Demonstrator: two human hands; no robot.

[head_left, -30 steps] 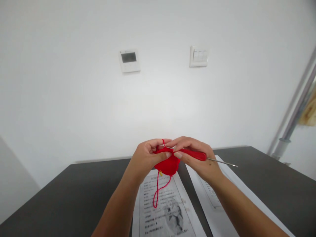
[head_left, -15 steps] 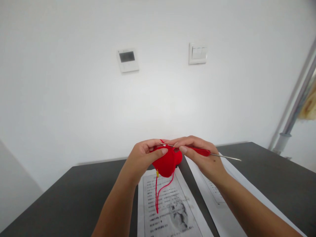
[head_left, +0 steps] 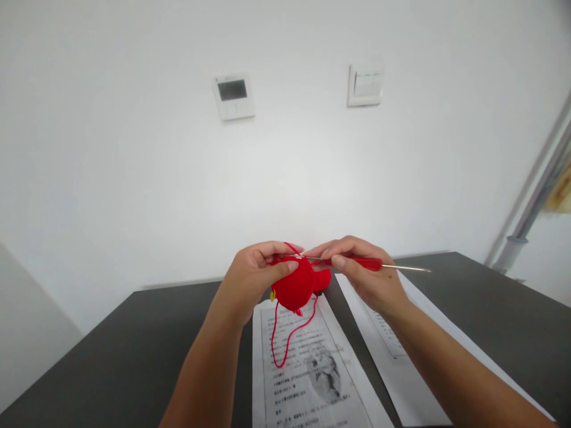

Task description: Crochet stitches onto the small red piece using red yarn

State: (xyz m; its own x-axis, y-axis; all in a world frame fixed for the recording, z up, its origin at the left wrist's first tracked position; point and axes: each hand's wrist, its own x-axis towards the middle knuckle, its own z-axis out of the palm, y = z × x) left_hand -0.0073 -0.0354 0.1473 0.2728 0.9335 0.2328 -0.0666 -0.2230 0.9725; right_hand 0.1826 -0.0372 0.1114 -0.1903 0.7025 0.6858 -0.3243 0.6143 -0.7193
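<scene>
My left hand (head_left: 263,273) pinches a round red crocheted piece (head_left: 292,288), thumb on its face and fingers behind. A small yellow stitch marker (head_left: 273,295) sits at the piece's left edge. In my right hand (head_left: 363,264) is a crochet hook (head_left: 368,263) with a red handle and a metal shaft sticking out at each end. Its left tip meets the top edge of the piece, where the exact stitch is too small to make out. Red yarn (head_left: 280,364) hangs below in a loop, and a strand crosses over my left fingers. Another red part (head_left: 322,279) shows behind, at the right.
A printed sheet with a grey picture (head_left: 285,392) lies on the dark table (head_left: 147,351) below my hands. More white paper (head_left: 414,380) lies under my right forearm. The white wall behind carries a thermostat panel (head_left: 235,107) and a light switch (head_left: 368,89).
The crocheted piece has turned and shifted slightly left and up, and its yellow marker moved left. The hanging yarn loop has widened and risen. The hook stays at the top edge.
</scene>
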